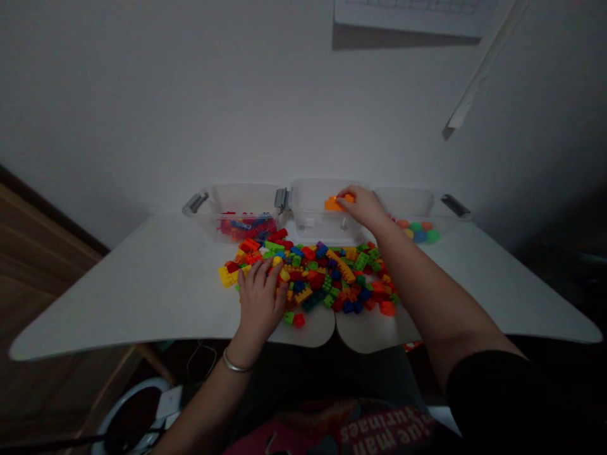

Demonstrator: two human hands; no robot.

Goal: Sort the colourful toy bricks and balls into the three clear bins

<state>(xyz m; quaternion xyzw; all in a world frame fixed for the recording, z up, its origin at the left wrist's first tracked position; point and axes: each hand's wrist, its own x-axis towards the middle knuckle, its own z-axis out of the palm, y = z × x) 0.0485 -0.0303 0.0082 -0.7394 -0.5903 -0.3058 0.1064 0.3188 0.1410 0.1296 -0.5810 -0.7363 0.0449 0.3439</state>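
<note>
A heap of coloured plastic bricks (327,275) lies on the white table (142,284) in front of me. My left hand (258,297) rests on the heap's left edge, fingers spread and flat over the bricks. My right hand (363,207) reaches over the middle clear bin (308,205) and pinches an orange brick (334,203) above it. The left clear bin (227,212) holds red and blue bricks. The right clear bin (422,215) holds a few round coloured pieces (420,232).
The three bins stand in a row against the white wall at the table's far edge. The table has a curved notch at my body. A white round object and cables lie on the floor at the lower left.
</note>
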